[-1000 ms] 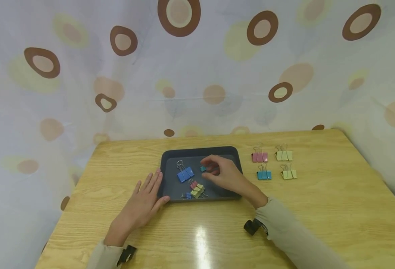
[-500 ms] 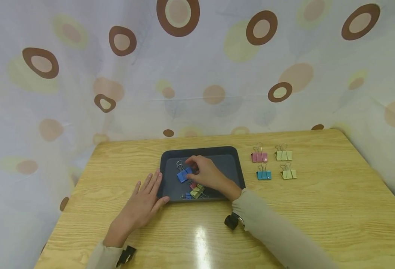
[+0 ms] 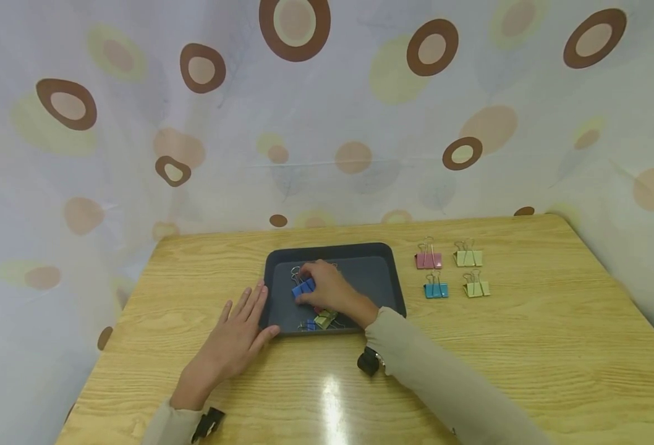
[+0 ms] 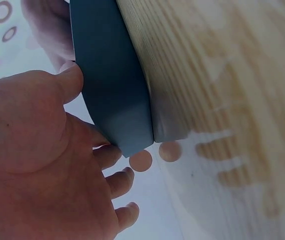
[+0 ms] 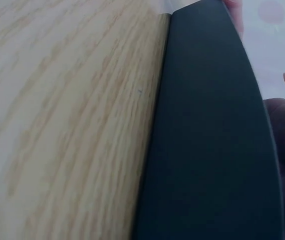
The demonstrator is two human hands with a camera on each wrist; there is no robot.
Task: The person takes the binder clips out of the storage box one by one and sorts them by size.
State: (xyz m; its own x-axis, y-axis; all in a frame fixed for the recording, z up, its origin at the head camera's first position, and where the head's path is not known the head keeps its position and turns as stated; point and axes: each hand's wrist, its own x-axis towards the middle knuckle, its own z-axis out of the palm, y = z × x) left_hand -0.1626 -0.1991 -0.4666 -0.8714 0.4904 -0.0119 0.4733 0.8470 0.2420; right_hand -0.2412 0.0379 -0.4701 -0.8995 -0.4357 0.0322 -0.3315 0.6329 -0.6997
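Observation:
In the head view, my right hand (image 3: 331, 288) reaches over the dark tray (image 3: 360, 250), with thumb and fingers about a large blue binder clip (image 3: 302, 289). That clip's wire handles stick up toward the back. My left hand (image 3: 232, 343) lies with straight fingers along the tray's left side; in the left wrist view its fingertips touch the tray wall (image 4: 115, 85). Near the tray's front edge are a yellow binder clip (image 3: 324, 319) and a small blue binder clip (image 3: 310, 324). A small pink clip behind the yellow one is mostly covered by my right hand.
On the wooden table (image 3: 538, 346), right of the tray, binder clips stand in two rows: pink (image 3: 429, 260) and pale yellow (image 3: 469, 258) behind, blue (image 3: 436, 290) and yellow (image 3: 476, 288) in front. A patterned curtain (image 3: 305, 185) hangs behind the table.
My right hand has moved left across the tray, from the small teal clip to the large blue binder clip, and its fingers have closed on it. The left hand has stayed put.

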